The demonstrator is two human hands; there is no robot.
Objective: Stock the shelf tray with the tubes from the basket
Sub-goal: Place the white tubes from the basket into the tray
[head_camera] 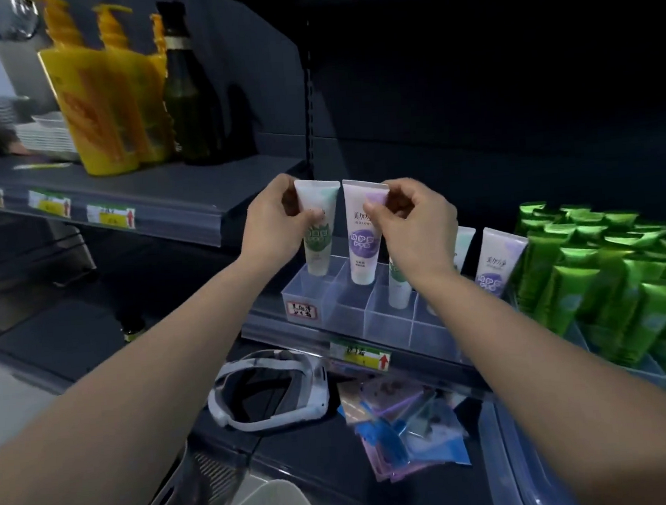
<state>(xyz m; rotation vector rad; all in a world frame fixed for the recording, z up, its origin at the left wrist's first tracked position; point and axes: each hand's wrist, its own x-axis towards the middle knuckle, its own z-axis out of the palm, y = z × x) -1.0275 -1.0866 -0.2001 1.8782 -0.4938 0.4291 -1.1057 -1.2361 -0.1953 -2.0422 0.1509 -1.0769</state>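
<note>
Tubes (pixel 362 246) hang pinched in hands (pixel 278 224) at tray (pixel 307 295).

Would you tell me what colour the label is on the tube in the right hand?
Purple, on a white tube; the head view shows it.

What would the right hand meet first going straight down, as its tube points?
Likely the clear tray: the purple tube in the right hand hangs over its second slot from left. Depth unclear.
</note>
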